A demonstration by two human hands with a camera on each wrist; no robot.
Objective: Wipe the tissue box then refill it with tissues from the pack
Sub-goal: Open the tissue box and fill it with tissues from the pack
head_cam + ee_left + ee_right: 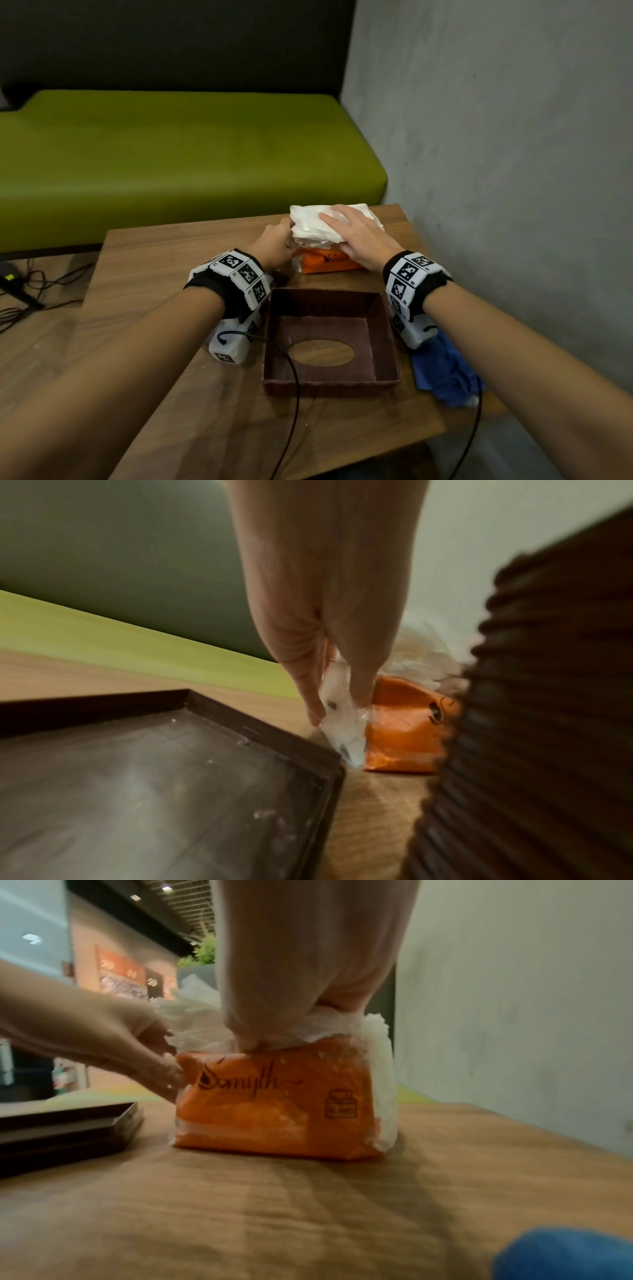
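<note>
An orange tissue pack point(325, 263) stands at the table's far side, its wrapper pushed down and a white tissue stack point(308, 224) rising out of it. My left hand point(277, 240) pinches the loose plastic wrapper point(342, 723) at the pack's left end. Over the top of the stack lies my right hand point(346, 229), whose thumb point(248, 1041) is tucked in at the front where the tissues meet the orange pack point(274, 1110). The brown tissue box point(330, 383) sits nearer me, upside down and open, its oval slot against the table.
A flat brown box base point(154, 777) lies left of the box under my left wrist. Right of the box, near the table's edge, is a crumpled blue cloth point(442, 373). Black cables run from both wrists across the wooden table point(171, 274). Behind it stands a green bench point(171, 154); a grey wall is on the right.
</note>
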